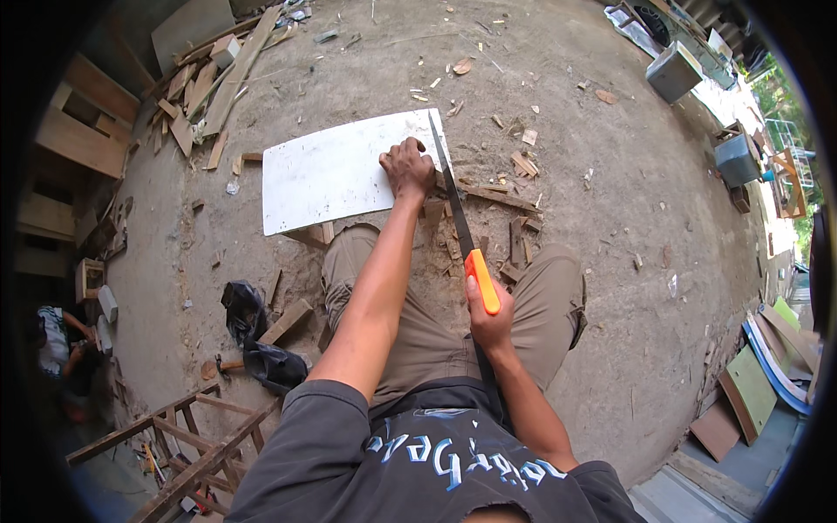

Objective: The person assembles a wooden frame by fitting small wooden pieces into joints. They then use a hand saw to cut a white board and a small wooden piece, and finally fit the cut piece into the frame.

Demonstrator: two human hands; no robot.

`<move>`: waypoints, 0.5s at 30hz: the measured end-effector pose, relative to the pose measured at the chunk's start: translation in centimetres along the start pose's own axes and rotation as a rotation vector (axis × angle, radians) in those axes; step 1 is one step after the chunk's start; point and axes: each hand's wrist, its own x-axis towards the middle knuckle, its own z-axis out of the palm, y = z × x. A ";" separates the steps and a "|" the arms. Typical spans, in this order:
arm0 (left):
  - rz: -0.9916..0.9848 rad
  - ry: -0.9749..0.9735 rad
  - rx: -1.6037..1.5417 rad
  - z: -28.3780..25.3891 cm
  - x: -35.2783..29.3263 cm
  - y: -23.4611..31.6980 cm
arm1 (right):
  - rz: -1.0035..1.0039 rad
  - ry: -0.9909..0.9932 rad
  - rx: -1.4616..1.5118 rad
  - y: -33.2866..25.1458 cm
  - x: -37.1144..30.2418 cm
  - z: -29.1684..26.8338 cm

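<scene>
A white rectangular board (327, 174) lies in front of me, raised on wood pieces. My left hand (408, 169) presses on it near its right end, fingers curled. My right hand (492, 321) is closed round the orange handle of a handsaw (459, 209). The long dark blade points away from me and runs along the board's right edge, its tip near the far right corner. I cannot tell whether the teeth are in the board. Wood offcuts (501, 199) lie on the ground beside the blade, between and beyond my knees.
A black plastic bag (244, 312), a wood block (287, 322) and a hammer (230, 366) lie to my left. Near them stands a wooden frame (187, 436). Scrap wood (205, 87) is heaped far left. Another person (59, 344) sits at the left rim. Panels (748, 390) lean at right.
</scene>
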 end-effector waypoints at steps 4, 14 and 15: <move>-0.017 -0.062 0.034 0.1 0.2 -0.2 | 0.016 -0.005 -0.022 -0.6 -0.5 -0.2; 0.000 -0.046 0.033 0.4 0.2 -0.3 | -0.031 0.029 -0.095 -1.8 -1.9 -0.6; 0.004 -0.048 0.036 0.4 0.3 -0.3 | 0.001 0.022 -0.075 -1.9 -1.8 -0.7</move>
